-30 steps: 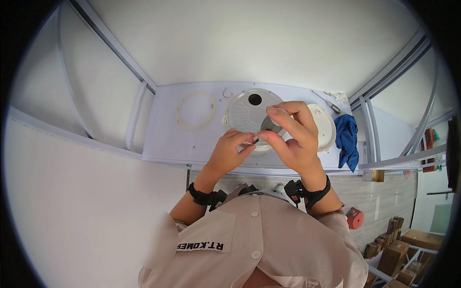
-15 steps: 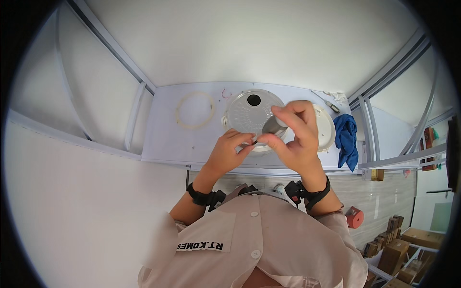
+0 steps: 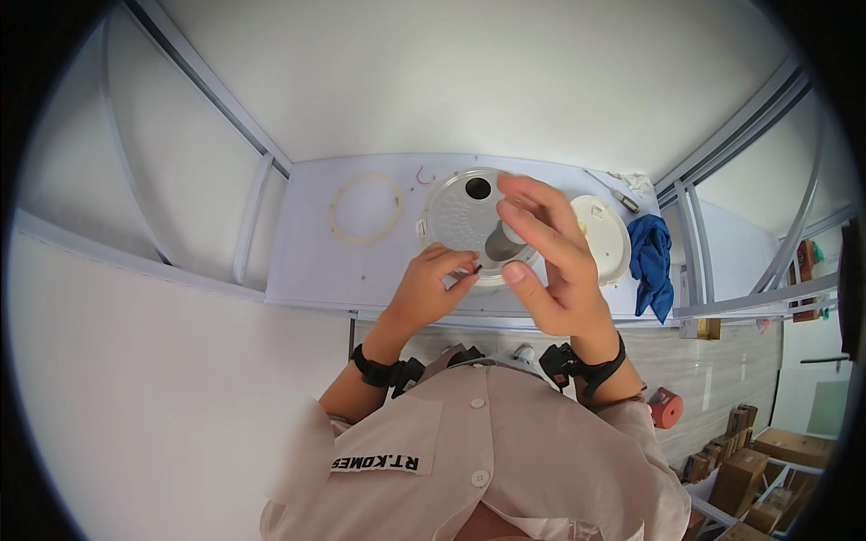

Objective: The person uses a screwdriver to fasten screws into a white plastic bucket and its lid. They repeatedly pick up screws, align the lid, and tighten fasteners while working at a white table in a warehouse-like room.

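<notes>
A round silvery lid-like disc (image 3: 446, 219) with a dark round opening lies on the white table. A grey cylinder (image 3: 502, 245) stands on its near right part, seen from above. Beside that cylinder, my right hand (image 3: 561, 257) has its thumb and fingers spread, and I see no hold on anything; the fingers partly cover the disc's right side. At the disc's near edge, my left hand (image 3: 426, 284) pinches a small dark piece (image 3: 478, 269) between thumb and forefinger. That piece is too small to name.
Left on the table (image 3: 311, 270) lies a thin cream ring (image 3: 334, 216), with a small pink strip (image 3: 420, 174) beyond it. To the right are a white round lid (image 3: 613, 239), a blue cloth (image 3: 651, 261), a screwdriver (image 3: 624, 200) and crumpled white material (image 3: 639, 182). Metal frames flank both sides.
My right hand has come off the grey cylinder, its thumb moving right and its fingers opening. The cylinder now looks slightly further left. My left hand keeps its pinch in place.
</notes>
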Tool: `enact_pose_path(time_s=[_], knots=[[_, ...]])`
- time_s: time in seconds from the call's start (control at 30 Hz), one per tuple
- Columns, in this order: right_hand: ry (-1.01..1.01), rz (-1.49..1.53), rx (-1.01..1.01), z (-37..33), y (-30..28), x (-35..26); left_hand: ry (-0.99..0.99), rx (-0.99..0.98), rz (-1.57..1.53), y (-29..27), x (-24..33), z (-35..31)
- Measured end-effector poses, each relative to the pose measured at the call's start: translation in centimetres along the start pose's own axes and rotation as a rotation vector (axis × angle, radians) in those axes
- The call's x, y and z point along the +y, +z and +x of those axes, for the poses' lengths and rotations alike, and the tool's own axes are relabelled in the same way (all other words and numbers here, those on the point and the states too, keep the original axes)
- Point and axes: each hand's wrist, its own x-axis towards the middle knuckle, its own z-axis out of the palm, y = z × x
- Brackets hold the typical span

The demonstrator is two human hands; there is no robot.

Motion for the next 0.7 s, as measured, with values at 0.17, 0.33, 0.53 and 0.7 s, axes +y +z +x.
enact_pose_path(time_s=[0.17,0.33,0.53,0.7], knots=[[-0.003,-0.083,-0.143,-0.6,-1.6,0.6,-0.025,-0.007,-0.011,0.0,0.1,0.0],[-0.02,-0.187,-0.071,-0.8,-0.9,0.4,-0.015,-0.022,0.02,0.0,0.1,0.0],[0.038,-0.047,-0.073,-0.2,-0.7,0.4,-0.01,-0.007,-0.012,0.0,0.0,0.0],[-0.019,-0.184,-0.055,-0.8,-0.5,0.3,-0.004,-0.008,0.021,0.2,-0.1,-0.1]])
